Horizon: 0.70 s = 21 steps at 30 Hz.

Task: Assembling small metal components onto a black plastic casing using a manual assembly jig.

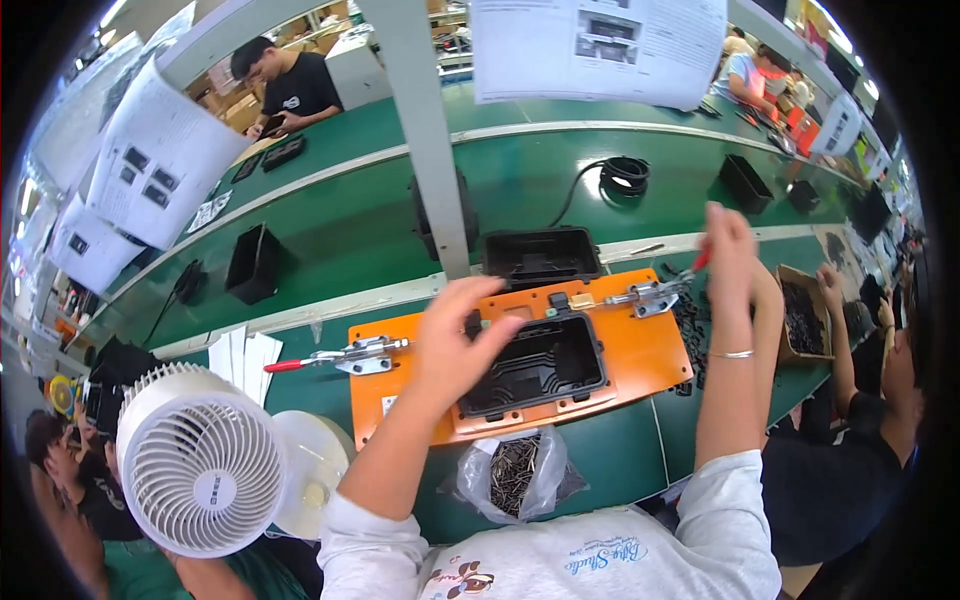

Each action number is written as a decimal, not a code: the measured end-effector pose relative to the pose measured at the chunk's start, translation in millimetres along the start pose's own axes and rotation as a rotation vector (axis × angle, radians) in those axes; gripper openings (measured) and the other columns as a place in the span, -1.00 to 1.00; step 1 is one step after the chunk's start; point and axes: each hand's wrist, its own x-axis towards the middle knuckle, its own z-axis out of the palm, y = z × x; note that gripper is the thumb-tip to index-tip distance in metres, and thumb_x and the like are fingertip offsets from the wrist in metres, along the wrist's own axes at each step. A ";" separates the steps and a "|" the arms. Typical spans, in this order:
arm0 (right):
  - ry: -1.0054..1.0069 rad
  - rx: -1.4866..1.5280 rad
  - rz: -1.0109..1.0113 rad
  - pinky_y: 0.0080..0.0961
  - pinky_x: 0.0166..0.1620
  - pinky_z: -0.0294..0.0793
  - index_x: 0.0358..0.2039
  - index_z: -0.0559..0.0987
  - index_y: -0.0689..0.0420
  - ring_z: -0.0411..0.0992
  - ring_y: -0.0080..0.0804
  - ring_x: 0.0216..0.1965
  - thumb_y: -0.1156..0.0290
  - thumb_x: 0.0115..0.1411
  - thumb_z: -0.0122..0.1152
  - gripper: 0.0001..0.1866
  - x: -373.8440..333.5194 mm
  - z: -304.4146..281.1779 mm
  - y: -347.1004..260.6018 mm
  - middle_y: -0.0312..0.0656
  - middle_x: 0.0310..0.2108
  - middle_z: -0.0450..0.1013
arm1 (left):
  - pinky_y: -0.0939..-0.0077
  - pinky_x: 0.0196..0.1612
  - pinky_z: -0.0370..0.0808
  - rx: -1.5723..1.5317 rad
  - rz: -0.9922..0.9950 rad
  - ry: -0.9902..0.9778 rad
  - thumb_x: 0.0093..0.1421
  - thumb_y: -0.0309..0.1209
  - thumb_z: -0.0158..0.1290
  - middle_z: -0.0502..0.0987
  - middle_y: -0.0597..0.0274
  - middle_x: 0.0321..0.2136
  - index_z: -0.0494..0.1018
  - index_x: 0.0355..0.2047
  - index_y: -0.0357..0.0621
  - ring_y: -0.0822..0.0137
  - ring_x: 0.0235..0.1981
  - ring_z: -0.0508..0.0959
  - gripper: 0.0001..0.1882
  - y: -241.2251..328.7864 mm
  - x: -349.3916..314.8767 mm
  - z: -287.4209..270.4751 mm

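Note:
An orange fixture board (pixel 640 375) lies on the green bench, with an open black plastic box (pixel 540 365) seated in its middle. My left hand (pixel 455 345) is over the box's left end, thumb and fingers apart, with nothing seen between them. At the board's right end, my right hand (pixel 732 250) is closed round the red handle (pixel 703 258) of a metal toggle clamp (pixel 645 298). On the left end sits a second toggle clamp (pixel 365 356), its red handle pointing outward. A plastic bag of screws (pixel 515 475) lies in front of the board.
A white fan (pixel 205 465) stands at the left front. Behind the board are another black box (pixel 540 255) and a grey post (pixel 430 130). A carton (pixel 800 310) of small black parts stands at right, near a co-worker's arm. Coiled black cable (pixel 625 175) lies farther back.

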 end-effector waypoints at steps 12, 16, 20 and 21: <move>-0.902 -0.371 -0.665 -0.34 -0.27 0.45 -0.39 0.53 0.20 0.45 -0.15 -0.36 0.43 -0.14 0.42 -0.71 -99.3 133.5 -54.0 -0.10 -0.43 0.45 | 0.20 0.14 0.15 -0.865 -0.796 1.256 0.23 -0.25 0.00 0.29 0.12 -0.01 0.21 0.07 -0.18 0.24 -0.01 0.32 -0.53 -85.7 -93.8 -117.3; -1.159 -0.439 -0.467 -0.41 -0.29 0.49 -0.45 0.55 0.27 0.49 -0.22 -0.40 0.48 -0.13 0.42 -0.76 -95.1 183.1 -47.8 -0.08 -0.47 0.47 | 0.24 0.06 0.24 -0.950 -0.732 1.397 0.23 -0.25 0.01 0.33 0.11 -0.09 0.20 0.06 -0.20 0.22 -0.07 0.36 -0.53 -100.2 -67.8 -116.5; -1.354 -0.580 -0.334 -0.47 -0.32 0.48 -0.45 0.55 0.27 0.49 -0.31 -0.43 0.48 -0.16 0.46 -0.73 -91.8 199.0 -49.2 -0.10 -0.47 0.49 | 0.27 -0.07 0.35 -0.911 -0.665 1.426 0.24 -0.25 0.02 0.36 0.11 -0.17 0.20 0.00 -0.20 0.26 -0.17 0.42 -0.57 -98.8 -56.9 -119.2; -1.357 -0.580 -0.334 -0.47 -0.32 0.48 -0.45 0.55 0.27 0.49 -0.31 -0.43 0.48 -0.16 0.46 -0.73 -91.0 200.4 -50.0 -0.10 -0.47 0.49 | 0.32 -0.14 0.38 -0.845 -0.636 1.429 0.24 -0.27 0.02 0.38 0.13 -0.22 0.21 -0.04 -0.19 0.29 -0.24 0.44 -0.62 -97.0 -55.6 -119.2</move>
